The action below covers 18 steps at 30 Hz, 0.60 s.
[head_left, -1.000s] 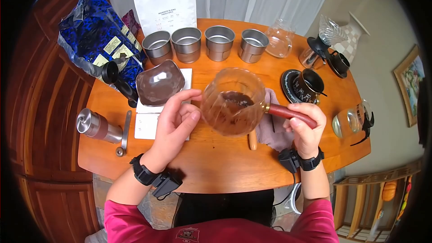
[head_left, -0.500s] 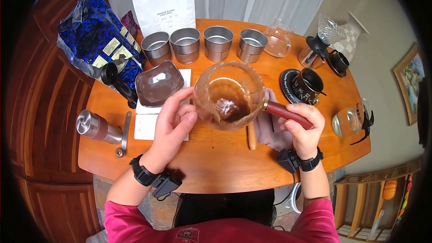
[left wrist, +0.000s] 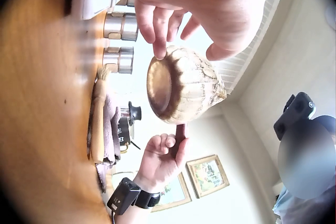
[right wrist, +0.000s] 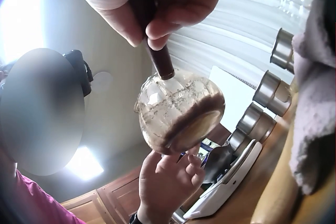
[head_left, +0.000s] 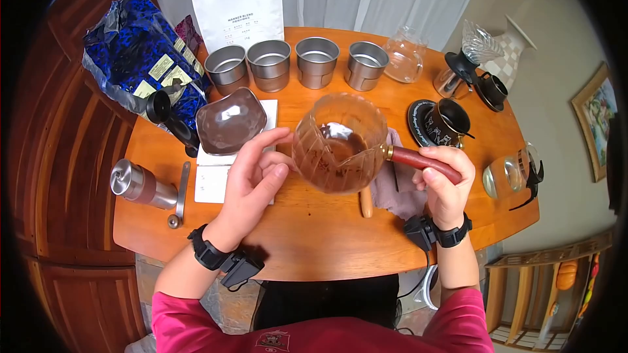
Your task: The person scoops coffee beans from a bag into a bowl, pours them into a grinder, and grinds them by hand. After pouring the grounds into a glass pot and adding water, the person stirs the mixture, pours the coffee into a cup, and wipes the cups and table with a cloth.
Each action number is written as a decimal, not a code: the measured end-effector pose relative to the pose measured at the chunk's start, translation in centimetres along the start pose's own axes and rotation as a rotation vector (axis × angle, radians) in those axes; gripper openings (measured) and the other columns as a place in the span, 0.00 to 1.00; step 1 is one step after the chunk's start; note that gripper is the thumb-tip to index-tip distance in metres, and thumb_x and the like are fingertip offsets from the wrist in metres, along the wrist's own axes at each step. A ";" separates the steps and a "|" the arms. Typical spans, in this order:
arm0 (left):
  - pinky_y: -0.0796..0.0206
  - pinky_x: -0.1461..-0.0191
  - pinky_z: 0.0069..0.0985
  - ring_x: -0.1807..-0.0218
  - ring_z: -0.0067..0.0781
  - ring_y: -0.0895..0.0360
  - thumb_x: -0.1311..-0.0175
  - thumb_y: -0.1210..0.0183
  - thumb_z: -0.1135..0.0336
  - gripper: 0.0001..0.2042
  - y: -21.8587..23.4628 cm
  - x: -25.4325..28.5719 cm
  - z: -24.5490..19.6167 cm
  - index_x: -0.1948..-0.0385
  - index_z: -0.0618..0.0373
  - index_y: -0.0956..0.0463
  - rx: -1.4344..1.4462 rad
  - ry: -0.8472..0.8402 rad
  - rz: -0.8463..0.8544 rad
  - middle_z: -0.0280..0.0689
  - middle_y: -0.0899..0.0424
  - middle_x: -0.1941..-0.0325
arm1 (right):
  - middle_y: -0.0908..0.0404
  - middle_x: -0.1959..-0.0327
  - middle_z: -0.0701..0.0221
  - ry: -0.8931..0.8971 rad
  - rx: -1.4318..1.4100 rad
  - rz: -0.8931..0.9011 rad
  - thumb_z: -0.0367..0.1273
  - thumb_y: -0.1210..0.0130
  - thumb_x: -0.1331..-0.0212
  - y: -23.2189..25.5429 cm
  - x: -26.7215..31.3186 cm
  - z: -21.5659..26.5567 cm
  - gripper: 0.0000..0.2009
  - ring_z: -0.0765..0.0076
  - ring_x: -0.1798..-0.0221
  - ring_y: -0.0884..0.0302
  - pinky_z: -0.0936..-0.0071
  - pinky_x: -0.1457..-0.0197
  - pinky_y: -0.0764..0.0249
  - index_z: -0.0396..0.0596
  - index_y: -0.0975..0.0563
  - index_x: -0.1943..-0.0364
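A ribbed glass coffee pot (head_left: 340, 157) with dark coffee and brown specks inside is held tilted above the table. My right hand (head_left: 450, 180) grips its reddish-brown wooden handle (head_left: 425, 162), fingers and thumb curled round it. On the pot's other side is my left hand (head_left: 254, 173), fingers loosely bent and fingertips right at the glass. From the left wrist view, the pot's round base (left wrist: 159, 86) shows, with a left fingertip at its edge. In the right wrist view, the left hand (right wrist: 168, 179) stands under the far side of the pot.
Several steel cups (head_left: 318, 63) line the back. At left are a brown dish (head_left: 231, 121) on a white scale (head_left: 210, 184), and a hand grinder (head_left: 142, 183). A grey cloth (head_left: 399, 193) and wooden-handled brush (head_left: 366, 202) lie below the pot; a black cup (head_left: 451, 121) stands right.
The pot swung slightly left and tipped, then came back right; the coffee inside has shifted with each tilt. My right hand moved with the handle, while the left has stayed nearly still.
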<state>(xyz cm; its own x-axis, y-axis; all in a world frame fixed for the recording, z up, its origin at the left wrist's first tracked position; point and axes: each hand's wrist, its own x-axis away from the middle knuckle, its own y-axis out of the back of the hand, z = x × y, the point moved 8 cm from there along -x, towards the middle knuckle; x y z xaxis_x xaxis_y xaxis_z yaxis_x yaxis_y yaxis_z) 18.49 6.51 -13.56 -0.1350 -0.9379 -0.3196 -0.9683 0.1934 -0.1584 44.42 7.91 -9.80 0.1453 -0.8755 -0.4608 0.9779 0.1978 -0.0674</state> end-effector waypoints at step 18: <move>0.39 0.41 0.31 0.41 0.34 0.34 0.57 0.34 0.77 0.41 -0.5 0.3 -2.3 0.38 0.62 0.49 -0.154 -0.306 0.120 0.42 0.44 0.37 | 0.21 0.73 0.64 0.237 0.155 0.185 0.21 0.35 0.61 -1.4 0.0 1.2 0.14 0.72 0.71 0.25 0.80 0.67 0.31 0.39 0.21 0.65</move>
<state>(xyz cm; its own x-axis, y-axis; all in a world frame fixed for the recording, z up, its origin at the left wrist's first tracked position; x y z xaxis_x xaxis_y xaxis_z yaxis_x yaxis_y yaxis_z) 18.47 5.48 -11.42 -0.2029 -0.7769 -0.5960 -0.9728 0.2295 0.0320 43.24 7.11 -8.60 0.3016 -0.7002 -0.6471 0.9520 0.2584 0.1640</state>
